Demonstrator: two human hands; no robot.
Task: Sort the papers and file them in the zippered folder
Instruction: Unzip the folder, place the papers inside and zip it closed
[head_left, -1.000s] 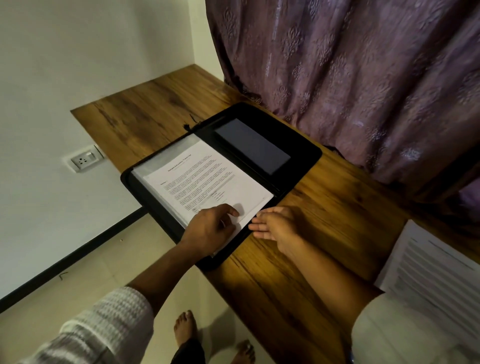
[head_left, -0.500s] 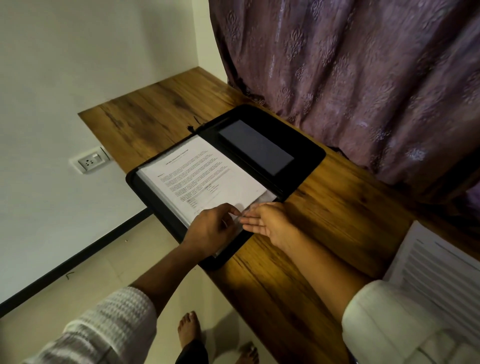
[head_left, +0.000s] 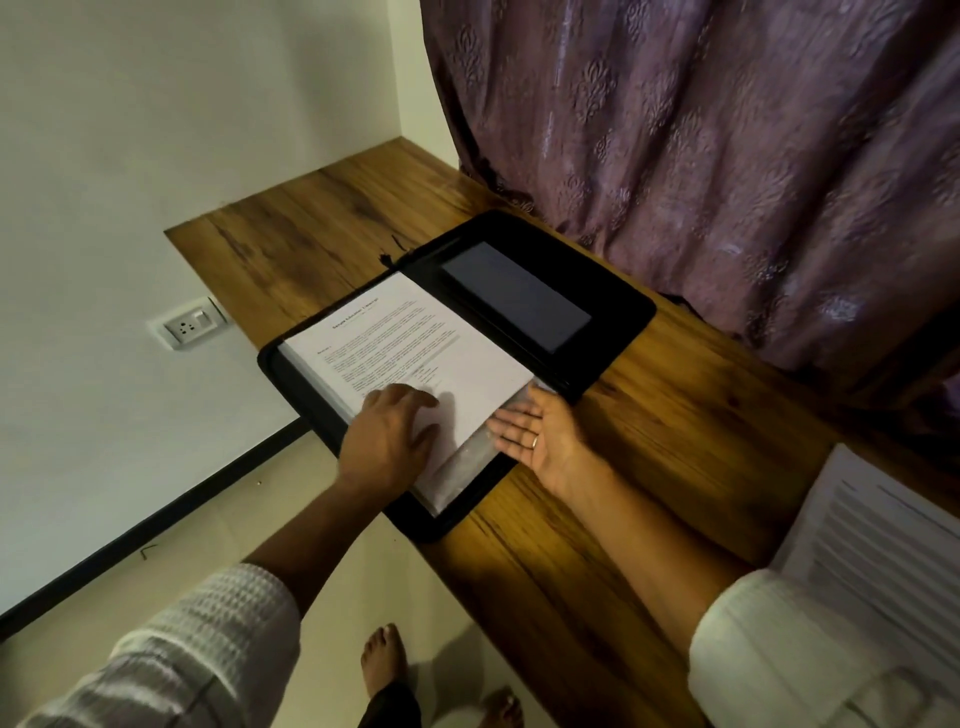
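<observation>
While the loose-fingered left hand is pinning the sheet in the folder, the straight-fingered right hand is seemingly squaring it.

Home room, wooden desk, purple curtain, wall socket

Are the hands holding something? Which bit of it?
Nothing is gripped. The left hand presses flat on the near end of the printed sheet; the right hand lies open, palm up, beside its edge.
</observation>
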